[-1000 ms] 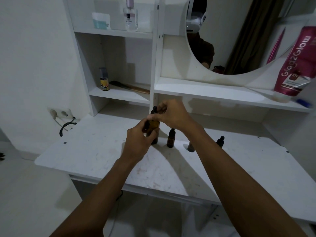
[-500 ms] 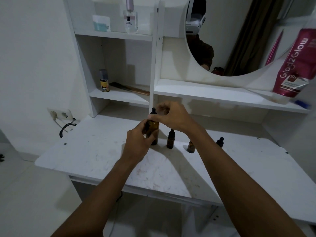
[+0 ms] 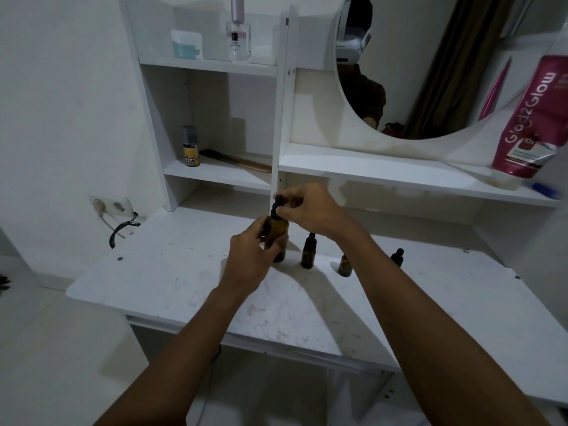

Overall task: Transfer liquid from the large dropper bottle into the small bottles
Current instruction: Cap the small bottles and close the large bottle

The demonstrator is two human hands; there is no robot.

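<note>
A large amber dropper bottle [image 3: 278, 232] stands on the white desk [image 3: 172, 281]. My left hand [image 3: 250, 259] grips its body from the near side. At the bottle's top, my right hand [image 3: 310, 210] pinches the black dropper cap [image 3: 277, 204]. Just right of it stands a small amber bottle [image 3: 308, 252] with a black dropper cap. A second small amber bottle [image 3: 345, 265] without a cap shows beside my right forearm. A loose black dropper cap [image 3: 397, 256] stands further right.
Shelves rise behind the desk, holding a yellow-labelled can [image 3: 190, 147], a comb [image 3: 236, 161], a perfume bottle [image 3: 238, 35] and a pink tube [image 3: 531, 124]. A round mirror [image 3: 430, 72] hangs at the back right. A wall socket with a black cable [image 3: 120, 232] is at left.
The large bottle has come down from slightly lifted to standing on the desk, both hands still on it. The uncapped small bottle has come into view beside my right forearm.
</note>
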